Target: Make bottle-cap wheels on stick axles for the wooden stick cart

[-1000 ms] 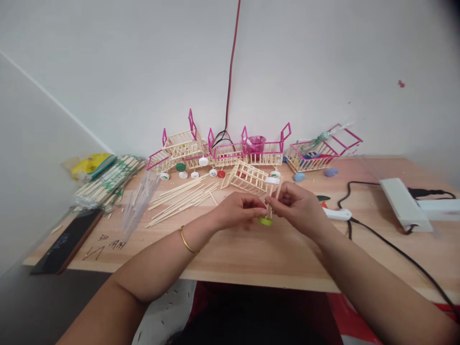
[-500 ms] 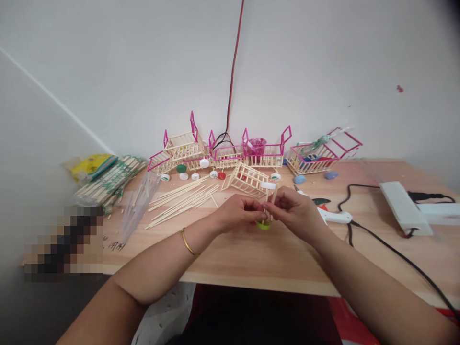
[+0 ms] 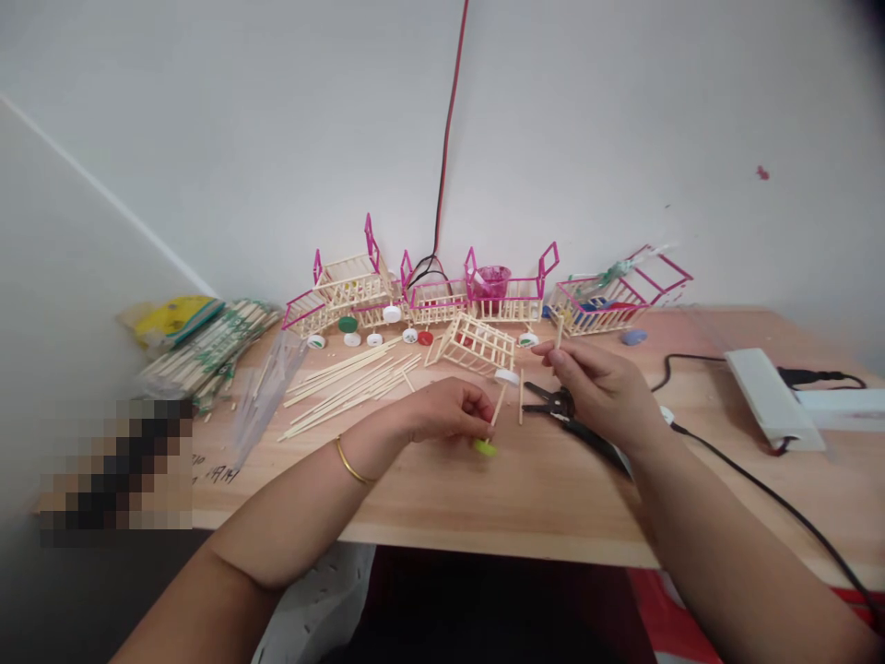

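Between the thumb and fingers of my left hand (image 3: 453,410) is a wooden stick axle (image 3: 497,410) with a white cap (image 3: 507,377) at its upper end and a lime green cap (image 3: 485,448) at its lower end. My right hand (image 3: 595,380) pinches a short stick (image 3: 559,339), held nearly upright. On the table between the hands lies another short stick (image 3: 521,397), beside black-handled pliers (image 3: 553,402) that are partly under my right hand. A plain stick frame (image 3: 480,344) sits just behind my left hand.
Stick carts with magenta edges (image 3: 508,302) line the wall. Loose sticks (image 3: 352,387), a plastic sleeve (image 3: 266,397) and packaged sticks (image 3: 214,346) lie left. A white power strip (image 3: 774,401) and black cable (image 3: 781,507) are at the right.
My hands have moved apart. The left has lowered the capped axle and tilted it; the right has moved right with a short stick. The pliers and the short stick on the table now show.
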Demonstrator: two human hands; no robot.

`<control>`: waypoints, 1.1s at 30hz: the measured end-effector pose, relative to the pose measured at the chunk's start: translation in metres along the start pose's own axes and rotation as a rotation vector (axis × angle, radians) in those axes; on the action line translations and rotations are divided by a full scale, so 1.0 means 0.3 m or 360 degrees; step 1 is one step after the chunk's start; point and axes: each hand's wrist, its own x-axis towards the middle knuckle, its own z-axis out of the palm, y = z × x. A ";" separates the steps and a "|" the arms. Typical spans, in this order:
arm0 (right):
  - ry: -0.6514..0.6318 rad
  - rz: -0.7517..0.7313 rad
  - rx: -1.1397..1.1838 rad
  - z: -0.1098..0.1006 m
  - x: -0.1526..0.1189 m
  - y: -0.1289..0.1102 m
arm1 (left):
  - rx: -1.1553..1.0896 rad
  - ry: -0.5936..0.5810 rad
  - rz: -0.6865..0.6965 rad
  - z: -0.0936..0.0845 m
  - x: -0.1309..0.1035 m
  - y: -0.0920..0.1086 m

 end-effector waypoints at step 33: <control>-0.0915 0.0314 -0.1291 0.108 -0.042 -0.042 | 0.0459 0.0011 -0.0307 -0.011 -0.025 0.030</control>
